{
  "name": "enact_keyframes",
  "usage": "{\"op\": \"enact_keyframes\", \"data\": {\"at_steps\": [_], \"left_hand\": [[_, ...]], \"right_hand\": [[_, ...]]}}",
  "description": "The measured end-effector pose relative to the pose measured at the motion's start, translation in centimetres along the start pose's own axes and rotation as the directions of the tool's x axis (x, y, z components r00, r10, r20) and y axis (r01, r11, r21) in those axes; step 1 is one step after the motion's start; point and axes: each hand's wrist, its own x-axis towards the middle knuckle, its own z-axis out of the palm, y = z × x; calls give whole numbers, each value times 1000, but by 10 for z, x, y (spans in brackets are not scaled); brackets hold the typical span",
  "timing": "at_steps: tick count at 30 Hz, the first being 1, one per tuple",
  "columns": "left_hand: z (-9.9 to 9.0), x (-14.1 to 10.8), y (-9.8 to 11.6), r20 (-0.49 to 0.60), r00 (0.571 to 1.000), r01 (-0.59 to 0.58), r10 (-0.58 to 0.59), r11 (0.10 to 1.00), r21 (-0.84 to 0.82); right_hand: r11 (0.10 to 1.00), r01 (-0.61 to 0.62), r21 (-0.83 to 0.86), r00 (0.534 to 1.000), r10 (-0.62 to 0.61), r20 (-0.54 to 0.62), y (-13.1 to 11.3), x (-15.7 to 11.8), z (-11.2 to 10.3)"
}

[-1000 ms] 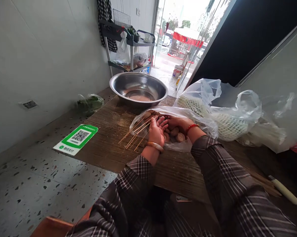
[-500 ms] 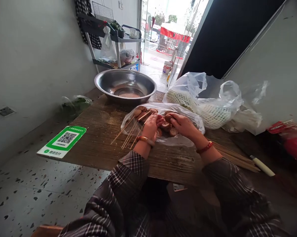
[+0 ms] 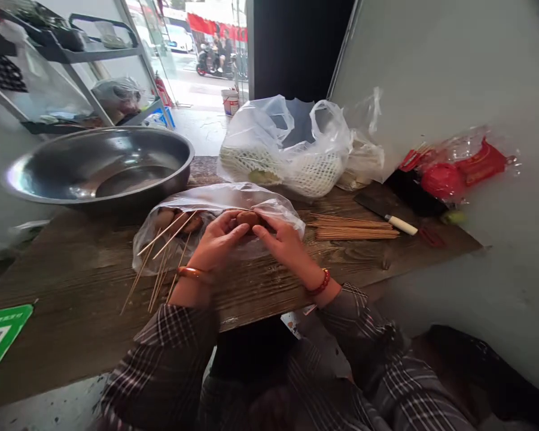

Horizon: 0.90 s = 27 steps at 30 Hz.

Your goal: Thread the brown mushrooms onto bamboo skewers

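Observation:
My left hand [image 3: 216, 242] and my right hand [image 3: 283, 240] meet over an open clear plastic bag [image 3: 273, 206]. Between their fingertips is a round brown mushroom cap [image 3: 248, 219], gripped from both sides. More mushrooms [image 3: 192, 223] lie in the bag, partly covered by the plastic and my hands. Left of my left hand, several thin bamboo skewers [image 3: 159, 275] lean over the bag's edge, their upper ends among the mushrooms. Whether a skewer is in the held cap cannot be made out.
A wide steel basin [image 3: 103, 194] stands at the back left of the wooden table [image 3: 260, 287]. White bags [image 3: 291, 161] with net-wrapped produce are behind the mushrooms. To the right lie a skewer bundle [image 3: 354, 228] and a knife [image 3: 401, 224]. A green QR card [image 3: 9, 329] is at the left.
The view has turned right, so the table's things appear further left. My hands have come together, and both now hold the mushroom cap that was at my right fingertips.

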Motion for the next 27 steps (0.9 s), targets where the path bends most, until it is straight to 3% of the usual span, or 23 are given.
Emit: {"op": "enact_keyframes", "data": {"at_steps": [3,5,7,12,15,18,23,27], "left_hand": [[-2,3,-1,-49,999,-16,20,996,84],[-2,4,-2,-27,999,-36,40,991,129],[-1,4,-4,6,999,-44,44,986,163],[1,5,-5,-32,999,9,-2,980,200],[-1,7,-4,-54,998,-5,14,988,154],[-2,9,-3,-43,999,-8,14,991,133],[1,6,-3,-77,997,9,1,992,130],[3,6,-4,-62,998,8,0,992,123]], "right_hand": [[997,76,-6,995,-76,72,-4,-21,-15],[988,152,40,976,-156,149,-7,-37,-30],[986,151,66,967,-161,197,-7,-49,-47],[987,71,-143,997,-67,35,-1,-70,-79],[915,180,-360,980,-138,141,-1,-73,-73],[793,253,-554,952,-103,288,3,-61,-52],[651,174,-739,944,103,313,31,-17,-23],[626,111,-772,953,155,262,51,15,-15]]}}
